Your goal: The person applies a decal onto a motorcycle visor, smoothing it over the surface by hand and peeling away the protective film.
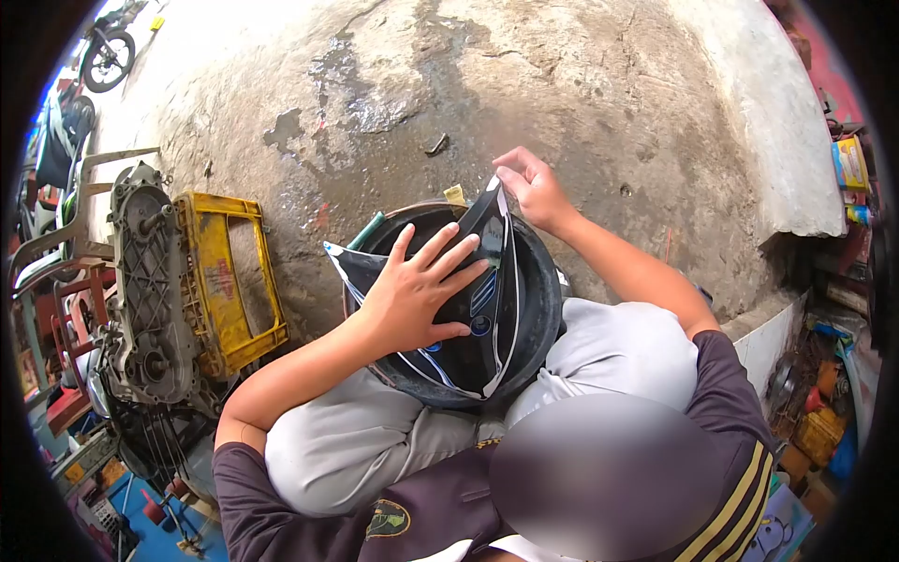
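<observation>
A black panel [501,318] with white edges and blue striped markings lies tilted across a round black basin [541,309] between the knees. Spread flat over the panel's left part is my left hand [421,286], its fingers apart and its thumb near a small round blue emblem. My right hand [529,185] is at the panel's pointed upper tip, with thumb and fingers pinched on it. A teal object [366,230] shows at the basin's upper left rim, and a small yellow piece [454,195] is at the top rim.
To the left stand a yellow crate [225,286] and a grey metal engine casing [150,290]. Wet concrete floor [581,103] lies ahead, with a small dark object [436,144] on it. A motorcycle wheel [108,61] is at the upper left. Assorted items crowd the right edge.
</observation>
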A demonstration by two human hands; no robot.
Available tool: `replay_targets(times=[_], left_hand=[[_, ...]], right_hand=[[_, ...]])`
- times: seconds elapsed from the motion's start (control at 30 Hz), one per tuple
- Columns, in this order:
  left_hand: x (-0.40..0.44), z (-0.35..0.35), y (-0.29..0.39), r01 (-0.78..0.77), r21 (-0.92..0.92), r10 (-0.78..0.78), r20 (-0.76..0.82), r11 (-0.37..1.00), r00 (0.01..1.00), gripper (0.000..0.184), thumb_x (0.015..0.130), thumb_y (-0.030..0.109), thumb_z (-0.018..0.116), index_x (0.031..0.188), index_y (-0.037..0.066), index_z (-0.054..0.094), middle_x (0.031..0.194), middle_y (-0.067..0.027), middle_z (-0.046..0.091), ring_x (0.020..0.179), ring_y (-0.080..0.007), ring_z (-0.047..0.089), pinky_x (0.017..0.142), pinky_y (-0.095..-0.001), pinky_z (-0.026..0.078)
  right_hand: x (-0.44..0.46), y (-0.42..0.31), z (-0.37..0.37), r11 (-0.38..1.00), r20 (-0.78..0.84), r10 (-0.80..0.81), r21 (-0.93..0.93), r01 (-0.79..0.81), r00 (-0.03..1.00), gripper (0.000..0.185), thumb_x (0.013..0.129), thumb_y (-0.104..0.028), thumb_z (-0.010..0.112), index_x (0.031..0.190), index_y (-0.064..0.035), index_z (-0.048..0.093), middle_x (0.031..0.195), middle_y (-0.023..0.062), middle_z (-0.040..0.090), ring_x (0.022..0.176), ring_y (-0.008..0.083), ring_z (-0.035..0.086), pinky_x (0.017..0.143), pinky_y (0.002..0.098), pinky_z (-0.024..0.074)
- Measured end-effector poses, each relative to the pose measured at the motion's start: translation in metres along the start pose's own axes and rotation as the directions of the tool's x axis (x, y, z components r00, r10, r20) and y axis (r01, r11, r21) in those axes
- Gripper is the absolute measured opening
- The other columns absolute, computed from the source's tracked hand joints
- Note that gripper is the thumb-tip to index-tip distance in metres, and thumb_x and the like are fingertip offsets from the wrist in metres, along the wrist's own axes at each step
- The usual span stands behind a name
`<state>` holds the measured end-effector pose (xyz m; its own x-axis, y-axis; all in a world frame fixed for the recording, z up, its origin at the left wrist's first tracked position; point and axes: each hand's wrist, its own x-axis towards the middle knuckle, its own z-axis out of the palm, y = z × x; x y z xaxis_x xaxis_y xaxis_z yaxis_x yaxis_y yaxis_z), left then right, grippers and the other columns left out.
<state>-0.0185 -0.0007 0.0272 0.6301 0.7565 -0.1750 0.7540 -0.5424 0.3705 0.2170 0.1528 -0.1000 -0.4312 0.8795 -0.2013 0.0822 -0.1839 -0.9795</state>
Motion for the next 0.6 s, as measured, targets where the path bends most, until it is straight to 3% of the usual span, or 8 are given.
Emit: replay_targets(times=[0.2,0.3,0.37,0.47,0.6], left_hand=[[0.001,0.001,-0.001,0.005,-0.003,-0.005,-0.005,1.0,1.0,0.092,0.082,0.064,0.078,0.16,0.023,0.05,0.171,-0.0093,0.036,0.16,-0.0346,0.027,0.125,-0.066,0.022],[0.001,0.0,-0.001,0.0,0.003,0.0,0.001,1.0,1.0,0.092,0.082,0.064,0.078,0.16,0.023,0.05,0.171,-0.0092,0.035,0.16,-0.0346,0.027,0.125,-0.0657,0.022],[0.001,0.0,0.0,0.002,0.005,-0.002,0.009,1.0,1.0,0.093,0.082,0.064,0.077,0.16,0.023,0.05,0.171,-0.0092,0.035,0.16,-0.0346,0.027,0.125,-0.0655,0.022],[0.002,0.0,-0.001,0.001,0.01,-0.001,0.011,1.0,1.0,0.092,0.082,0.064,0.077,0.16,0.023,0.049,0.171,-0.0093,0.036,0.16,-0.0346,0.027,0.125,-0.0654,0.022],[0.0,0.0,-0.001,-0.002,0.012,0.002,0.005,1.0,1.0,0.091,0.083,0.065,0.076,0.16,0.023,0.05,0.171,-0.0095,0.036,0.16,-0.0345,0.027,0.126,-0.0653,0.022]], right_hand=[[0.005,-0.004,-0.001,0.998,0.008,0.009,-0.061,-0.008,1.0,0.012,0.107,-0.011,0.061,0.116,-0.0048,0.064,0.086,-0.0022,0.063,0.077,0.0033,0.055,0.069,0.0244,0.0456],[0.004,-0.006,-0.001,0.997,0.041,0.047,0.054,-0.049,0.998,0.01,0.106,-0.011,0.062,0.114,-0.0051,0.064,0.085,-0.0027,0.061,0.075,0.0029,0.052,0.068,0.024,0.044],[0.006,-0.005,0.0,0.998,0.011,-0.014,-0.054,0.015,1.0,0.009,0.105,-0.011,0.063,0.112,-0.0053,0.064,0.082,-0.0035,0.059,0.071,0.0026,0.049,0.063,0.0243,0.0413],[0.01,-0.003,-0.002,0.998,0.0,0.023,-0.067,-0.023,1.0,0.008,0.104,-0.011,0.063,0.11,-0.0052,0.064,0.078,-0.0045,0.057,0.066,0.0025,0.047,0.058,0.025,0.0384],[0.012,-0.001,-0.004,0.998,0.037,0.055,0.018,-0.056,0.998,0.008,0.103,-0.011,0.064,0.109,-0.0056,0.063,0.074,-0.0054,0.055,0.064,0.0024,0.045,0.056,0.0255,0.0358]])
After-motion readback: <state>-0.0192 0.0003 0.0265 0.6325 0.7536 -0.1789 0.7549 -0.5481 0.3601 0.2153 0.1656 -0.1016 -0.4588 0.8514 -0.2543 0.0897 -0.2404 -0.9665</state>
